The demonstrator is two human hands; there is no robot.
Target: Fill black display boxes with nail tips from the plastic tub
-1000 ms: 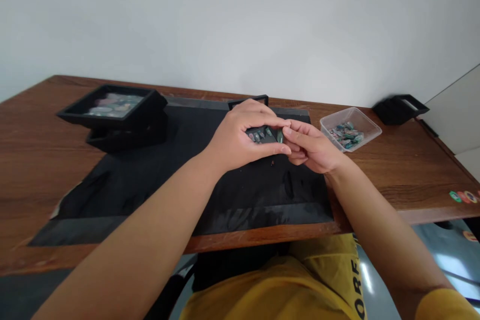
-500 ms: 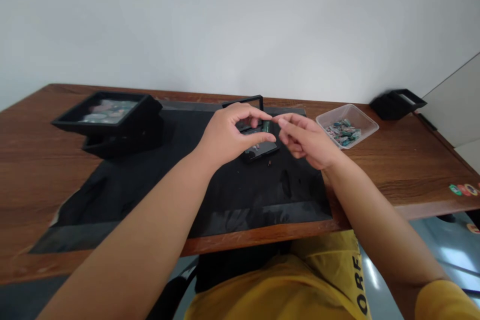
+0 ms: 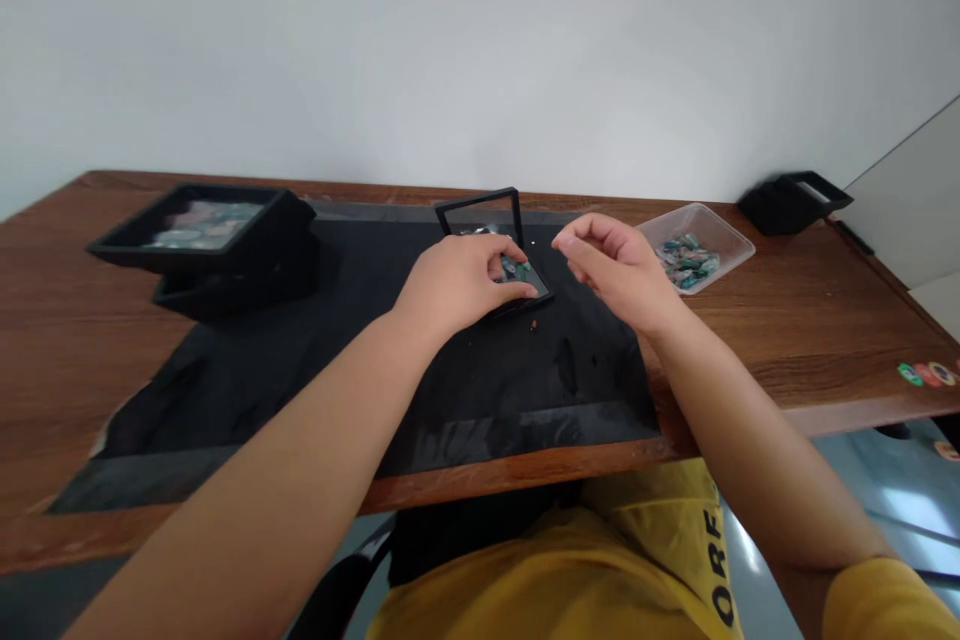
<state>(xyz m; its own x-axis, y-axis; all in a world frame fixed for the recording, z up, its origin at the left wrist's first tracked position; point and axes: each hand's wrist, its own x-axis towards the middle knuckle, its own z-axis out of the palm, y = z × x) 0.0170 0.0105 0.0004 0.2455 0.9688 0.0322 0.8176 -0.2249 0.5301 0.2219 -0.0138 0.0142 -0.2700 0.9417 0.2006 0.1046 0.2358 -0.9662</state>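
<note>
A small black-framed case (image 3: 517,212) stands on the black mat (image 3: 480,370), its lid frame raised at the back. Green and pale pieces (image 3: 515,270) lie in its lower part. Over that part my left hand (image 3: 469,280) is curved, thumb and index finger apart at the pieces; whether it grips one of them is unclear. To the right of the case, my right hand (image 3: 615,270) is raised above the mat, its thumb and index finger pinched together. Anything between those fingertips is too small to make out.
A clear plastic tub (image 3: 739,255) of green and pale pieces sits right of my right hand. Black trays (image 3: 232,255) are stacked at the left, the top one holding pieces. Another black tray (image 3: 787,205) stands at the far right by the wall. Small crumbs (image 3: 534,325) dot the mat.
My left hand has lowered onto the case, and the green piece by its fingers is no longer seen there. The hands have moved apart, and more of the raised lid shows.
</note>
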